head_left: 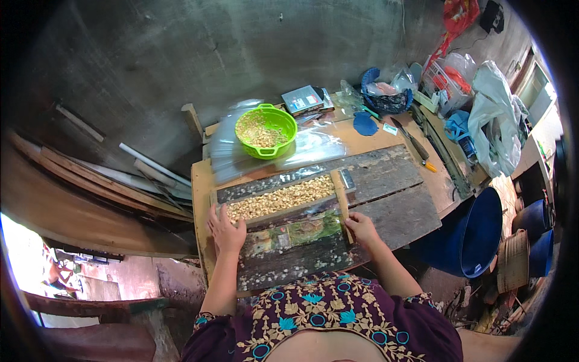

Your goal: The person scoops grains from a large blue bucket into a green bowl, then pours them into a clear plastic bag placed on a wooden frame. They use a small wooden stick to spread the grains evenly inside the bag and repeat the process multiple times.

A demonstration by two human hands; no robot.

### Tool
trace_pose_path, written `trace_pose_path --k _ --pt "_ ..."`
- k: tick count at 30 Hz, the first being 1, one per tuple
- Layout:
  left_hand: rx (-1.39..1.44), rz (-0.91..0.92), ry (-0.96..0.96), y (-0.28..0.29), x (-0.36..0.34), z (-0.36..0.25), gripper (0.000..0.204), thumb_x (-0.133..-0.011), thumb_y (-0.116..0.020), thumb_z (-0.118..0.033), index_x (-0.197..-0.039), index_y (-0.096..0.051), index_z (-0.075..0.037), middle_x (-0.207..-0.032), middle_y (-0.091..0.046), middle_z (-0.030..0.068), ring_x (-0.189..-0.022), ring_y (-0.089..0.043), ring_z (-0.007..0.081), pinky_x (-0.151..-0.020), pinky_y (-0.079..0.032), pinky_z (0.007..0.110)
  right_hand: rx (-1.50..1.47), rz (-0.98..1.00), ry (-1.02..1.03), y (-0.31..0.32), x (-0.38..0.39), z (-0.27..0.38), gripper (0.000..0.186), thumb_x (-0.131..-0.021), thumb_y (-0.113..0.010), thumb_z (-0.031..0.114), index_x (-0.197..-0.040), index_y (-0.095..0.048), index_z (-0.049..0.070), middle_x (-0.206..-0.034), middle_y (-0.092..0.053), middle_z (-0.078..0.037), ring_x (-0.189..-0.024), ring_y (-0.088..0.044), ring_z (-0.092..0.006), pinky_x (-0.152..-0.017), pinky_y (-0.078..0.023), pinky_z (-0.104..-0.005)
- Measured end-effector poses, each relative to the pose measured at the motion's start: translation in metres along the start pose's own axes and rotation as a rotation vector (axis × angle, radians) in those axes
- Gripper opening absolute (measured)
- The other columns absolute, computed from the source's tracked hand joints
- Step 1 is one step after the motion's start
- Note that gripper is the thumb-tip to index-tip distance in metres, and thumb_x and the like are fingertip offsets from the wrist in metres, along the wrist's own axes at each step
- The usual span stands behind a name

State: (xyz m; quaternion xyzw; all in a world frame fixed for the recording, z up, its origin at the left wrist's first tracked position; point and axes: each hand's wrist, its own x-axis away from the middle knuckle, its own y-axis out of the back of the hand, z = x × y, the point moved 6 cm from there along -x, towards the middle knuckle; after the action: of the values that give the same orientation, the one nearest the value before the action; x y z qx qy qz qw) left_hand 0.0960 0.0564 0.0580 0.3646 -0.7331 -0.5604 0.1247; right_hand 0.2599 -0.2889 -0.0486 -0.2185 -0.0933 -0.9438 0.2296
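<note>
A long, shallow wooden mould (280,218) lies on dark boards, filled with pale split beans or nuts (280,199). My left hand (227,232) rests at the mould's left end with fingers apart, the fingertips touching its edge and the nearest pieces. A light wooden slat (341,196) lies across the right end of the mould. My right hand (362,228) pinches the near end of this slat between thumb and fingers. A strip of clear plastic with a green-brown tint (301,234) lies in front of the mould.
Behind the mould, a green basin (288,130) with more pale pieces stands on clear plastic sheets (223,160). A digital scale (303,99), a blue lid (365,123) and a knife (416,146) are farther right. Blue tubs (467,235) stand beside the table's right edge.
</note>
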Motion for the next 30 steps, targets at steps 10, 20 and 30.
trace_pose_path --k 10,20,30 --pt "0.454 0.004 0.279 -0.015 -0.002 0.077 0.065 -0.078 -0.061 -0.020 -0.134 -0.032 -0.005 -0.117 -0.052 0.0165 -0.110 -0.049 0.0328 -0.092 -0.038 0.041 0.184 0.238 0.095 -0.122 0.020 0.016 0.017 -0.086 -0.058 0.012 -0.097 -0.060 -0.001 -0.072 -0.057 -0.003 -0.060 -0.052 -0.0102 -0.053 -0.042 -0.0258" --pt "0.597 -0.023 0.311 -0.031 -0.014 0.108 0.021 -0.080 -0.061 -0.019 -0.089 -0.061 0.000 -0.078 -0.064 0.0093 -0.073 -0.061 0.0194 -0.068 -0.048 0.032 0.114 0.106 0.045 -0.139 0.029 0.026 0.020 -0.088 -0.056 0.012 -0.101 -0.060 -0.002 -0.079 -0.060 -0.003 -0.069 -0.054 -0.0110 -0.063 -0.045 -0.0270" --pt "0.686 0.057 0.345 -0.032 -0.014 0.117 0.022 -0.082 -0.059 -0.023 -0.085 -0.061 -0.001 -0.076 -0.063 0.0070 -0.071 -0.059 0.0165 -0.067 -0.046 0.031 0.515 0.331 0.194 -0.268 0.057 0.054 0.032 -0.079 -0.061 0.027 -0.098 -0.062 0.002 -0.083 -0.064 -0.019 -0.076 -0.062 -0.0352 -0.068 -0.047 -0.0418"
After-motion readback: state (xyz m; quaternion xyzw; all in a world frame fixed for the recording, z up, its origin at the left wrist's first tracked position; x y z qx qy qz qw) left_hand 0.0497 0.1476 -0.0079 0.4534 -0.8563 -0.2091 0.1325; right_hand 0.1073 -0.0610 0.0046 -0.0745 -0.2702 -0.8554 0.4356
